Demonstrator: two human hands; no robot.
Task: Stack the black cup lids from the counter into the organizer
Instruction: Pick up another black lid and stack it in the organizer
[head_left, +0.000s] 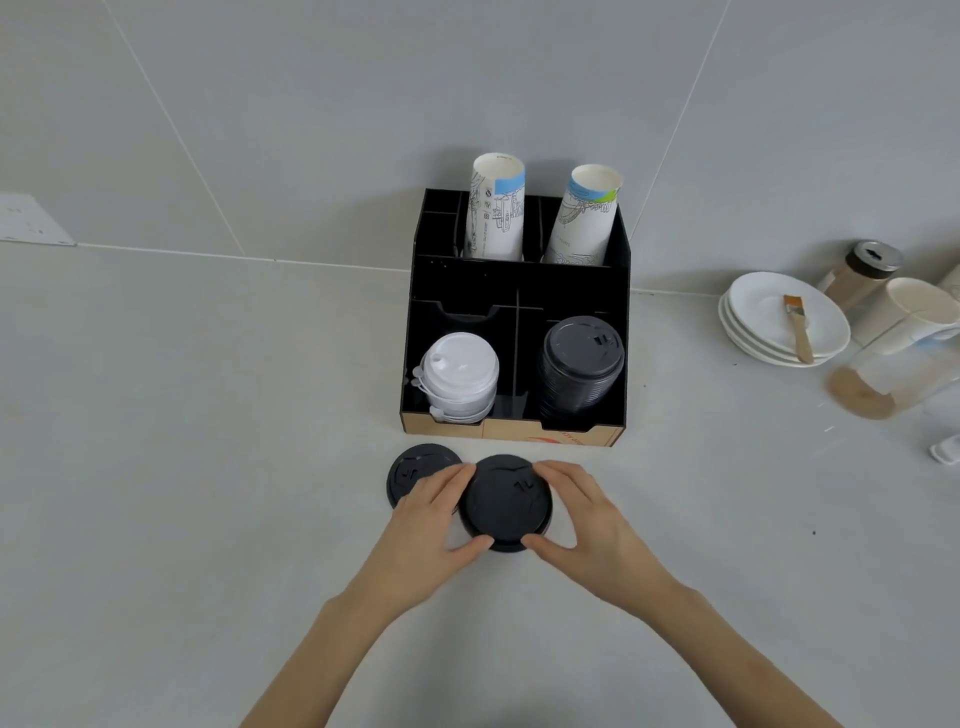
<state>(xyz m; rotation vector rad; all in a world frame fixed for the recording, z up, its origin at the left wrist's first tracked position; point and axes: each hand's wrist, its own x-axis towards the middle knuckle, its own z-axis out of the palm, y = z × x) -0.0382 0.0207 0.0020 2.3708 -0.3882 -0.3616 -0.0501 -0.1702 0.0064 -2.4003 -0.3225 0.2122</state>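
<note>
Pale grey counter (182, 415) w/ grey tiled wall behind; black cup lids sit at the front edge area, just in front of the organizer (514, 332). One black lid (504, 501) (poss. more than one stacked, can't tell) is held between both hands: left hand (434, 525) curled round its left rim, thumb at the near edge, fingers at the far edge; right hand (582, 514) mirrored on the right rim, thumb near, fingers far. Both hands are closed on the lid, fingers bent. A second black lid (415, 473) lies flat on the counter just left, partly covered by left-hand fingers and touching or overlapped by the held lid.

Organizer is black w/ a tan front edge. Front right compartment is filled w/ a black lid stack (582, 364); front left holds a white lid stack (460, 374). Two rear compartments hold paper cups (496, 208), printed, upright but slightly tilted.

Well apart to the right: stacked white saucers (769, 332) w/ a small brush (797, 327) laid on top, a shaker jar (862, 275), more cups, partly blurred. A wall socket (31, 218) is seen far left.
</note>
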